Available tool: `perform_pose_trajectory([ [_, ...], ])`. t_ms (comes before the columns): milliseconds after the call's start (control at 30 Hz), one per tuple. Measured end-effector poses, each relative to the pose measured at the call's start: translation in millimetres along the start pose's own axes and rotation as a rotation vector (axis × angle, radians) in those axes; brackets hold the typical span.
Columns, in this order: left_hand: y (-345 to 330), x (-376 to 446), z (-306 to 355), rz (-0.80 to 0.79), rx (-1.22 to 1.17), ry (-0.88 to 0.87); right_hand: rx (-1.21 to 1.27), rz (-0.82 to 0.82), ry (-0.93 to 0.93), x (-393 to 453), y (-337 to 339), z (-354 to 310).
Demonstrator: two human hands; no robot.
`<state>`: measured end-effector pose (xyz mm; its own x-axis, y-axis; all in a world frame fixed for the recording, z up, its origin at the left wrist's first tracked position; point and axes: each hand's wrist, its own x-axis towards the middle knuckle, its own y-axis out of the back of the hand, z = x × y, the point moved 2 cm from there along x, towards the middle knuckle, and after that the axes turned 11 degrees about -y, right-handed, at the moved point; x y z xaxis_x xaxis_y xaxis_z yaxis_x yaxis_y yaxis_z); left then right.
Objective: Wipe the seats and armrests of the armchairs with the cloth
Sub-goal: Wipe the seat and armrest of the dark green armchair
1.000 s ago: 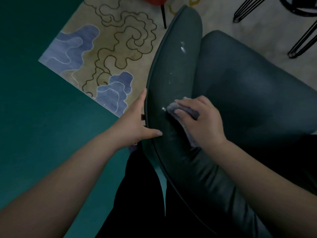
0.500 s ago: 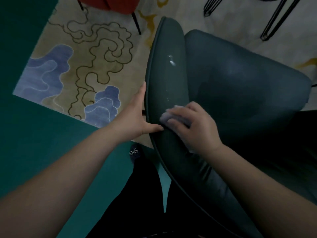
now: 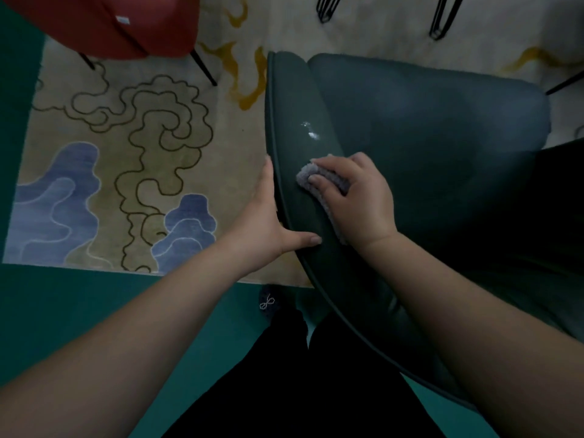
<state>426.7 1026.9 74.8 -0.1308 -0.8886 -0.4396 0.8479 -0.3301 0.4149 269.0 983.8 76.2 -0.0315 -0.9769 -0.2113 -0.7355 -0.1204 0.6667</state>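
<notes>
A: Item one, the furniture?

B: Dark green armchair [image 3: 426,147], seen from above. Left armrest [image 3: 294,121] runs from the top of the view down toward the person; seat [image 3: 442,128] lies just to its right. A small wet, shiny patch [image 3: 311,131] sits on the armrest's upper face.

A: Item two, the cloth?

B: Grey-lilac fuzzy cloth [image 3: 316,180], lying on the armrest just below the wet patch, mostly covered by the right hand [image 3: 360,197].

A: State of that hand?

B: Palm down on the cloth, fingers [image 3: 325,181] curled over its front edge and pressing it to the armrest. One corner of cloth shows ahead of the fingertips, another strip shows under the heel of the hand.

A: Left hand?

B: Left hand [image 3: 268,222] braces the outer edge of the same armrest. Fingers are straight and laid along the outer side; the thumb reaches across the top face, near the right wrist. It holds nothing.

A: Surroundings?

B: Patterned rug [image 3: 126,153], beige with dark squiggles and blue cloud shapes, on a teal floor [image 3: 63,311]. Red chair [image 3: 110,23] at upper left, on thin black legs. Black hairpin legs [image 3: 442,17] at the top edge. The person's dark trousers [image 3: 300,390] fill the bottom centre; a dark shoe [image 3: 268,301] with a small white mark shows beside the chair.
</notes>
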Motion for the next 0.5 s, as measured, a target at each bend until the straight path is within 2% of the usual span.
perform_pose_trajectory([
  [167, 5, 13, -1, 0.045, -0.049, -0.017, 0.036, 0.025, -0.011, 20, -6, 0],
  [500, 26, 43, 13, 0.103, 0.099, -0.013, 0.037, 0.068, 0.175, 81, -22, -16],
])
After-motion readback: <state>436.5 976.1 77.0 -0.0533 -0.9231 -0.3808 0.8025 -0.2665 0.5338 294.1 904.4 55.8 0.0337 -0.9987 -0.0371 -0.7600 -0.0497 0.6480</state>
